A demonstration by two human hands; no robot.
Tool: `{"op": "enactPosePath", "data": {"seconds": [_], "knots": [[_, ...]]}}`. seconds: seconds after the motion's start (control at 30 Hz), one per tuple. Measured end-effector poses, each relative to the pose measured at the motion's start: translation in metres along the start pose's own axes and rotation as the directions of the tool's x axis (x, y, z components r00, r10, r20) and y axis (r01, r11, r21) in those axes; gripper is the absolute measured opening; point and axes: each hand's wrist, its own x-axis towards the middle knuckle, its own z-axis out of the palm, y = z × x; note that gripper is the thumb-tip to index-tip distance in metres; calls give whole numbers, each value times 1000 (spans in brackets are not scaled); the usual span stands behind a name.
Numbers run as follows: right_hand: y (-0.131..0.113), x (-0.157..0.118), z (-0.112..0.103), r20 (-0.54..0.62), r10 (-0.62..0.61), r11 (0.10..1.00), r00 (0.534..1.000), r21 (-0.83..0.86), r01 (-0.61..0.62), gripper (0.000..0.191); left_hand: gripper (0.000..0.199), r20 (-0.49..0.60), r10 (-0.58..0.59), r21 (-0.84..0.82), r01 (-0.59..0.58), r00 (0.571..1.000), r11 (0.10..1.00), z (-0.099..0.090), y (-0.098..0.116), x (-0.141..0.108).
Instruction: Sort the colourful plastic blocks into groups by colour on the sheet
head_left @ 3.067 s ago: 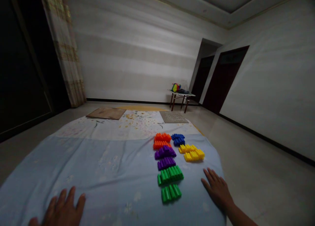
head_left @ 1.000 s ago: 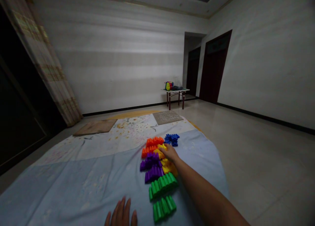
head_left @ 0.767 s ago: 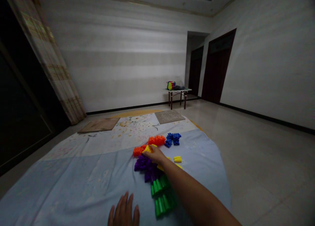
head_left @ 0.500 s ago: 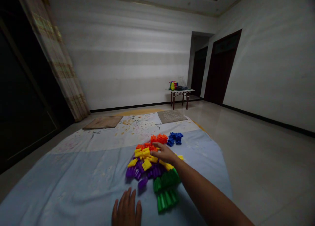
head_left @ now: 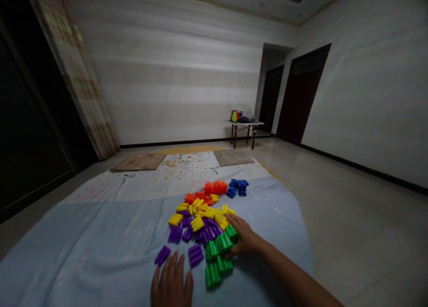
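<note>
A pile of ridged plastic toy blocks lies on the light blue cloth. My right hand (head_left: 245, 238) is at the pile's right side, fingers and thumb apart around the edge of the green blocks (head_left: 219, 249), touching them. Yellow blocks (head_left: 198, 223) lie just past its fingertips, with purple blocks (head_left: 207, 232) beside them. Palm down near the front edge of view, my left hand (head_left: 171, 280) rests on the cloth with fingers spread. One loose purple block (head_left: 162, 255) lies by its fingertips; another purple block (head_left: 195, 255) is to its right.
Orange blocks (head_left: 216, 188) and blue blocks (head_left: 238, 188) lie at the pile's far side. A brown board (head_left: 138, 162) and a grey patterned board (head_left: 233, 157) lie at the cloth's far edge. A small table (head_left: 245, 123) with a colourful bag (head_left: 236, 116) stands by the wall.
My right hand has moved from above the yellow and orange blocks down towards me to the green blocks. Green blocks have shifted slightly left, and a loose purple block now lies by my left hand.
</note>
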Motion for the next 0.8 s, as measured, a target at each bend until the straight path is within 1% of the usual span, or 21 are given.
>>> {"op": "enactPosePath", "data": {"seconds": [0.2, 0.3, 0.37, 0.43, 0.5, 0.57, 0.67, 0.73, 0.8], "knots": [[-54, 52, 15, -105, -59, 994, 993, 87, 69, 103, 34, -55, 25, 40, -23, 998, 999, -6, 2, 5], [-87, 80, 26, -155, -15, 984, 988, 172, 42, 91, 34, -61, 35, 59, -31, 998, 998, -6, 1, 5], [-111, 95, 32, -151, 5, 973, 988, 231, 30, 89, 33, -62, 30, 69, -26, 998, 997, -5, 0, 3], [-130, 104, 34, -128, -58, 957, 990, 276, 91, 91, 32, -58, 35, 76, -31, 998, 997, -4, -2, 1], [-139, 106, 30, -130, -158, 933, 979, 306, 191, 91, 31, -46, 43, 81, -39, 998, 996, -4, -4, 0], [-136, 99, 20, -167, -206, 916, 964, 314, 250, 90, 33, -38, 46, 82, -42, 998, 996, -4, -4, -1], [-110, 72, 3, -201, -183, 933, 962, 273, 235, 88, 35, -41, 18, 76, -14, 999, 997, -6, -2, 1], [-90, 44, -4, -155, -135, 962, 979, 216, 167, 89, 35, -43, -9, 61, 11, 999, 998, -8, 2, 2], [-76, 13, -4, -67, -42, 990, 997, 131, 51, 98, 35, -26, -32, 37, 33, 999, 999, -12, 5, 4]]}}
